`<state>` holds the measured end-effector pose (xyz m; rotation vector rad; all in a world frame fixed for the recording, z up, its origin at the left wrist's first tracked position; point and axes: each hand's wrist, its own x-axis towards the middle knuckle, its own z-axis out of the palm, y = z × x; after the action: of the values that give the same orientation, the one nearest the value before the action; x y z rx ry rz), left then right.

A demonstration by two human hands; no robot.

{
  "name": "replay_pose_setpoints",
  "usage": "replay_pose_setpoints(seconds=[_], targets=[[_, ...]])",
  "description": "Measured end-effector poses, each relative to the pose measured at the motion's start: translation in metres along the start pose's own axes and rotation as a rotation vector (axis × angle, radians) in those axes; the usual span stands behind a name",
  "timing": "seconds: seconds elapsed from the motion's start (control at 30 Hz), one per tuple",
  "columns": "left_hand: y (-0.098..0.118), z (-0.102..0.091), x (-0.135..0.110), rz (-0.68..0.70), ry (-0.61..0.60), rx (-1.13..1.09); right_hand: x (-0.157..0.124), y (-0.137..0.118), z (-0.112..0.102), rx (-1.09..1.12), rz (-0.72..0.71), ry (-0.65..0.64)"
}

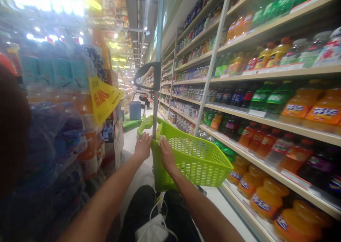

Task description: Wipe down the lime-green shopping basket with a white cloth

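Observation:
A lime green plastic shopping basket [194,160] stands on the floor of a shop aisle in front of me, with a grey telescopic pull handle [155,103] rising from its near end. My left hand [143,146] rests on the basket's rim just left of the handle pole, fingers curled over the edge. My right hand [166,153] grips the rim right of the pole, with something small and white under its fingers. My knees in dark trousers show below.
Shelves of orange, green and dark soda bottles [266,103] run along the right. Shrink-wrapped bottle packs [61,128] with a yellow price sign [103,98] stack up on the left. A person [146,98] crouches far down the aisle by a blue bin [135,110].

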<state>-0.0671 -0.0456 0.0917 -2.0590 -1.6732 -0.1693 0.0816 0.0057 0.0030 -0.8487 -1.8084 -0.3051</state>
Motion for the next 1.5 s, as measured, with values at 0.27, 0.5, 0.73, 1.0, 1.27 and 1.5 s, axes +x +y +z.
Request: replay_pose_setpoints(seconds=[0.27, 0.5, 0.73, 1.0, 1.27, 1.5], targets=[[0.005, -0.012, -0.012, -0.004, -0.019, -0.008, -0.032, 0.049, -0.015, -0.066, 0.146, 0.008], [0.005, -0.009, -0.006, -0.047, -0.028, -0.025, 0.003, 0.031, 0.005, -0.017, 0.29, -0.055], [-0.003, -0.021, -0.009, -0.019, -0.038, -0.052, 0.023, -0.012, 0.016, 0.152, 0.118, -0.101], [-0.022, -0.025, -0.012, -0.125, -0.073, -0.11, 0.092, -0.041, -0.045, 0.131, 0.031, 0.063], [-0.024, -0.024, -0.014, -0.136, -0.055, -0.175, 0.199, -0.07, -0.073, -0.126, -0.362, -0.063], [-0.028, -0.027, -0.017, -0.106, -0.069, -0.177, 0.118, -0.043, -0.039, -0.067, -0.406, -0.202]])
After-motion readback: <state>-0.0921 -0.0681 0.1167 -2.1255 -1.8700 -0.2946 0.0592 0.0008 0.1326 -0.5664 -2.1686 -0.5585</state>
